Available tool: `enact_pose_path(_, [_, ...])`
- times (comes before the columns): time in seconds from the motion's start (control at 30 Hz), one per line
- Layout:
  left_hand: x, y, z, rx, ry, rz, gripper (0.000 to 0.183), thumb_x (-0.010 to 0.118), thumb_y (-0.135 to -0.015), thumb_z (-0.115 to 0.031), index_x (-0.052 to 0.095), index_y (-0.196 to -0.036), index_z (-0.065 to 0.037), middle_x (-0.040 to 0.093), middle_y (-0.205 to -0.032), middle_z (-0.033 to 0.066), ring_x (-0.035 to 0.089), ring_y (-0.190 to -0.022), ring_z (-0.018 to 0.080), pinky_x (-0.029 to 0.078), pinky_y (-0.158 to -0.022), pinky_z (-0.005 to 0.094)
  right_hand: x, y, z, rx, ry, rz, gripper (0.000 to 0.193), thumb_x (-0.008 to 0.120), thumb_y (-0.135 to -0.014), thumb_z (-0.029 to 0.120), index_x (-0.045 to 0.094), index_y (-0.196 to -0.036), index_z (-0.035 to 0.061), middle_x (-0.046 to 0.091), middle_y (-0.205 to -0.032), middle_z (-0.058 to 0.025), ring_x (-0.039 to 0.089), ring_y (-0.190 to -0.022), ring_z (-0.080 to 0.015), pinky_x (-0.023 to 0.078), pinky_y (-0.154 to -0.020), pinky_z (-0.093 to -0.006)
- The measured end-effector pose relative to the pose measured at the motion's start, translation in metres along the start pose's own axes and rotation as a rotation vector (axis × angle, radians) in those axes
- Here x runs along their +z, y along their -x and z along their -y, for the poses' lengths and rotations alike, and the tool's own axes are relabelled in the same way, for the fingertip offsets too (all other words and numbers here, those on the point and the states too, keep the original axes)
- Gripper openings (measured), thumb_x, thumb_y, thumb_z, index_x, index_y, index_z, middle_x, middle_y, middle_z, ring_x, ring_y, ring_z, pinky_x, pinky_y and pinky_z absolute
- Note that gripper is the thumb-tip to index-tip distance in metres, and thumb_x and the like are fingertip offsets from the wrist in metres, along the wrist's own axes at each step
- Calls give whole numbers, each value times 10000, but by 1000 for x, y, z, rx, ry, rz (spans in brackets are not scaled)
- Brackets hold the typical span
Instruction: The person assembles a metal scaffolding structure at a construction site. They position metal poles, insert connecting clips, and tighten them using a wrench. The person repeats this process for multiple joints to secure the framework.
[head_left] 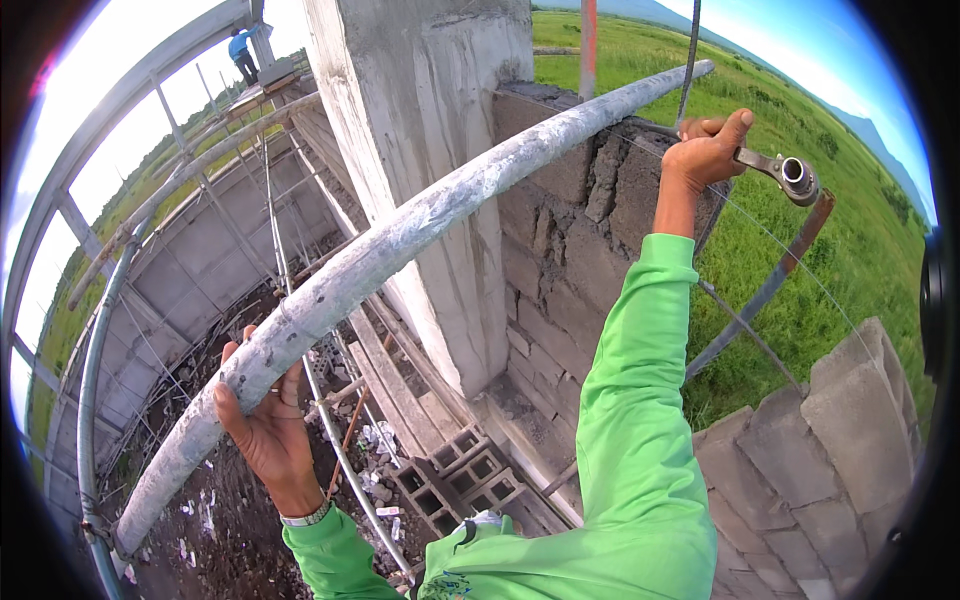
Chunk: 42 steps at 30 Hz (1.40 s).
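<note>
A long grey pole (400, 240), splashed with mortar, runs slantwise from the lower left up past the concrete column (430, 200). My left hand (270, 430) is closed round its lower part, thumb on the near side and fingertips showing beyond. The pole's upper end reaches over the top of the block wall (570, 190). Raised beside that end, my right hand (708, 150) is closed on the handle of a ratchet wrench (785, 175), whose round socket head sticks out to the right. A thin dark rod (690, 60) stands just above this hand.
Hollow concrete blocks (465, 475) lie below beside wooden planks (395, 385). Metal scaffold tubes (100, 400) rise at the left. A tilted bar (760, 290) and a taut string cross at the right, above a lower block wall (750, 460). Another person (242, 52) stands far off, upper left.
</note>
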<state>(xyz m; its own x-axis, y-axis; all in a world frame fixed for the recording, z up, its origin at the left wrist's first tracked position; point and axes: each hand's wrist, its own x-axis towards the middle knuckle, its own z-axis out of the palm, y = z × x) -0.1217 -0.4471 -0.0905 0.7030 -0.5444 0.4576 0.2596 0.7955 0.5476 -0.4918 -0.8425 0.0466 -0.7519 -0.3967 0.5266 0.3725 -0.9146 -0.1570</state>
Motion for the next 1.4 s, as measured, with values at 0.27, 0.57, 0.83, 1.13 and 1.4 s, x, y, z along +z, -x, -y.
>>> enact_pose_path(0.27, [-2,0,0,8,-28,13,685,682,-1071,-398,439,-1549,29,474,-1604,300,516,-1482,394,554,-1168,544,-3,-2,-2,-141,-109,-67,650,727,-1038,508,395,-629,127,383,-500,-16,364,-409,-155,301,-432,-362])
enact_pose_path(0.57, [-3,-2,0,14,-14,4,739,704,-1053,-415,416,-1569,28,458,-1610,311,520,-1473,414,565,-1152,565,-3,7,-6,-159,-52,33,677,641,-1084,522,341,-597,158,283,-483,22,278,-419,-141,256,-459,-351])
enact_pose_path(0.83, [-3,-3,2,26,-4,26,730,704,-1052,-411,421,-1566,22,462,-1602,319,530,-1462,424,578,-1131,576,-2,-12,-9,-226,-60,-121,632,716,-1038,519,364,-659,157,338,-511,16,334,-412,-146,295,-443,-367])
enact_pose_path(1.13, [-6,-6,5,52,5,54,738,695,-1055,-423,417,-1574,21,454,-1608,333,535,-1458,430,565,-1140,590,-10,-15,-9,-96,-63,-56,630,727,-1035,500,373,-648,151,335,-497,9,352,-409,-145,294,-429,-363])
enact_pose_path(1.4, [-9,-5,1,54,17,82,743,698,-1052,-438,422,-1574,14,450,-1614,326,520,-1472,429,565,-1139,592,-5,-7,-23,-99,-46,-87,625,761,-1014,486,398,-660,122,378,-538,-9,357,-418,-151,289,-428,-366])
